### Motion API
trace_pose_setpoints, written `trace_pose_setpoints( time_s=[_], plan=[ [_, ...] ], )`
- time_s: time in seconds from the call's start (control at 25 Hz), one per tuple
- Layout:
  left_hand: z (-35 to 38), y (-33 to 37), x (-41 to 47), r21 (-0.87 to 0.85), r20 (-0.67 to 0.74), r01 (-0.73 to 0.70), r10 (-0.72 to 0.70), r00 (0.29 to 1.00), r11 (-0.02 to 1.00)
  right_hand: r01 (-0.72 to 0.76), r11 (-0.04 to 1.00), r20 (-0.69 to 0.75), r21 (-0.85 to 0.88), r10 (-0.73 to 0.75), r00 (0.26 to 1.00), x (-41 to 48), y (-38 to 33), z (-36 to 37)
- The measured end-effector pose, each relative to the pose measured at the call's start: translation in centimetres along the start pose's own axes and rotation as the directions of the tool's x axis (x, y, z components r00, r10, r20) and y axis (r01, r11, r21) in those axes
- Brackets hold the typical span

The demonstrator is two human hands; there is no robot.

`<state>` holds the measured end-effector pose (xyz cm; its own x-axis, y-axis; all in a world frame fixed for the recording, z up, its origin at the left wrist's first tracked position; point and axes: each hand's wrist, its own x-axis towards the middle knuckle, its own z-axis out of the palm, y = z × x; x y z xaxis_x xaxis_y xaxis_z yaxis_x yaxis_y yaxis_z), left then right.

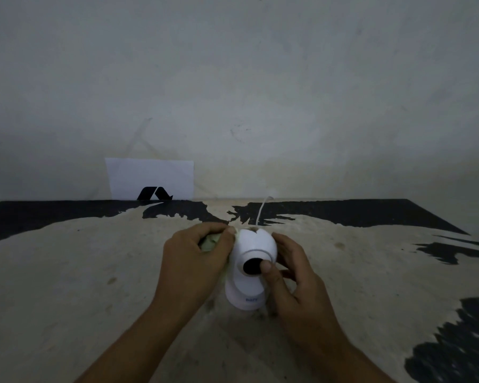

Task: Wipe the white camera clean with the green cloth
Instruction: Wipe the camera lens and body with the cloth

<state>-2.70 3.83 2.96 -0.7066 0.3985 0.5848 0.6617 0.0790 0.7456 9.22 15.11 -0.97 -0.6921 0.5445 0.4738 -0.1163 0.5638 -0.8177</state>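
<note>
Your white camera (pixel 250 268) stands near the middle of the worktop (pixel 94 272), its rounded head tilted up toward you so the dark lens (pixel 252 266) faces you, with a small blue mark low on its base. Your left hand (pixel 194 261) is curled closed around the green cloth (pixel 211 242), bunched in your fingers and pressed against the left side of the camera's head. Your right hand (pixel 291 275) grips the camera from the right, thumb laid across the front just beside the lens, fingers wrapped around the far side. A thin white cable (pixel 262 210) runs from the back of the camera toward the far edge. The worktop is pale and worn, with ragged black patches at the far side and to the right. Far left, a white card (pixel 150 175) with a black logo leans against the wall (pixel 288 78).
</note>
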Motion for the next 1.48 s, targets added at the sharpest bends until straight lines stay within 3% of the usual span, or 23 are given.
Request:
trace_pose_setpoints(
  time_s=[0.12,0.2,0.32,0.44,0.52,0.68,0.76,0.96,1.04,1.2,1.24,1.28,1.4,1.48],
  plan=[
    [0.1,1.0,-0.3,0.010,0.074,-0.280,0.279,0.958,0.960,0.005,1.000,0.005,0.017,-0.005,1.000,0.1,0.0,0.0],
    [0.3,0.9,-0.5,0.013,0.102,-0.350,0.347,0.932,0.937,0.009,1.000,0.006,0.025,-0.009,1.000,0.1,0.1,0.0],
    [0.5,0.2,-0.3,-0.023,0.029,-0.117,0.118,0.993,0.993,0.005,1.000,0.002,0.011,-0.005,1.000,0.1,0.1,0.0],
    [0.6,-0.3,0.3,-0.059,0.042,0.101,-0.098,0.994,0.993,-0.006,1.000,0.005,-0.007,0.006,1.000,0.0,0.1,0.0],
    [0.5,-0.1,0.3,-0.067,0.040,0.072,-0.070,0.997,0.995,-0.002,1.000,0.003,-0.004,0.002,1.000,0.0,0.2,0.0],
    [0.1,0.9,0.1,-0.042,0.086,-0.208,0.211,0.974,0.977,-0.001,1.000,-0.003,0.014,0.001,1.000,0.1,0.2,0.1],
    [0.3,0.9,0.2,-0.018,0.106,-0.264,0.264,0.959,0.964,0.003,1.000,-0.005,0.020,-0.003,1.000,0.1,0.2,0.1],
    [0.3,-0.2,0.9,-0.038,0.105,0.093,-0.089,0.990,0.995,0.012,1.000,-0.001,0.012,-0.012,1.000,-0.1,0.3,0.0],
    [0.0,-0.3,0.9,0.017,0.095,0.078,-0.079,0.992,0.997,0.008,1.000,-0.001,0.005,-0.008,1.000,0.0,0.3,0.0],
    [-0.2,0.7,0.4,0.034,0.108,-0.225,0.220,0.970,0.974,0.000,1.000,-0.001,0.017,0.000,1.000,0.0,0.4,0.0],
    [-0.1,0.8,0.4,0.030,0.128,-0.244,0.239,0.963,0.969,-0.001,1.000,-0.002,0.019,0.001,1.000,0.0,0.4,0.0],
    [0.0,0.7,0.4,0.020,0.134,-0.209,0.205,0.970,0.978,0.000,1.000,0.000,0.019,0.000,1.000,0.0,0.5,0.0],
    [-0.1,0.0,0.9,-0.033,0.144,0.079,-0.073,0.987,0.996,-0.001,1.000,0.003,0.008,0.001,1.000,0.0,0.5,0.0],
    [-0.2,-0.3,1.0,-0.031,0.141,0.120,-0.114,0.983,0.992,-0.001,1.000,0.004,0.008,0.000,1.000,0.0,0.5,0.0]
  ],
)
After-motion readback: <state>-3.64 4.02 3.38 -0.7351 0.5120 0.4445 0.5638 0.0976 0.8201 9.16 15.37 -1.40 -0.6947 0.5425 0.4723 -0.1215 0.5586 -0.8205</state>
